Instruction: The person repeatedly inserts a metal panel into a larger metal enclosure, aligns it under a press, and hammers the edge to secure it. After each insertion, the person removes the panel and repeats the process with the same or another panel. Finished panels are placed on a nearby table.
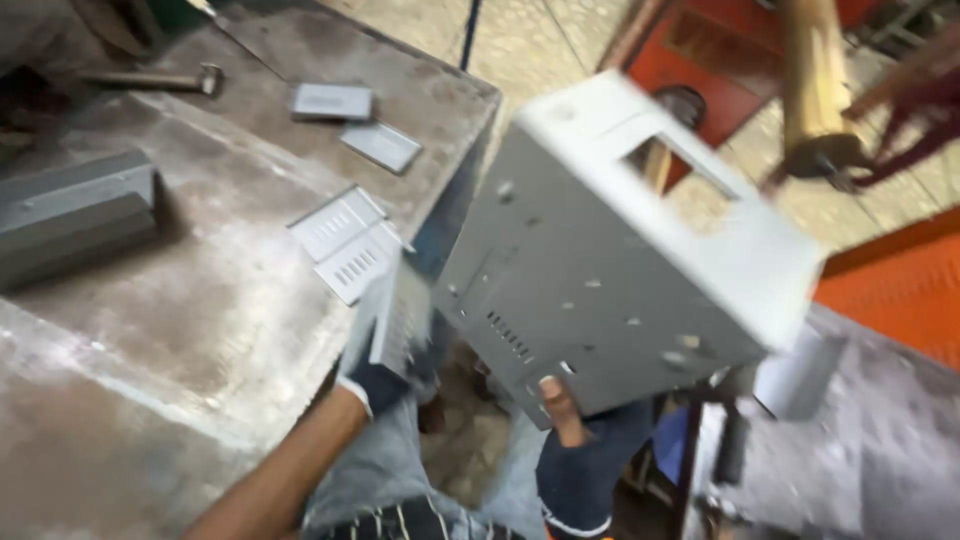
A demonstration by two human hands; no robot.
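My right hand (578, 450), in a dark fingerless glove, grips the lower corner of a large grey sheet-metal box (620, 250) with a rectangular cut-out and vent slots, held tilted in the air. My left hand (385, 375), also gloved, holds a small grey metal plate (395, 320) at the edge of the worn metal workbench (180, 330). The picture is blurred by motion.
On the bench lie vented grey plates (345, 240), two small flat plates (355, 120), a folded grey metal piece (70, 215) and a hammer (150, 78). An orange machine part (900, 290) and a wooden handle (815, 90) stand at right.
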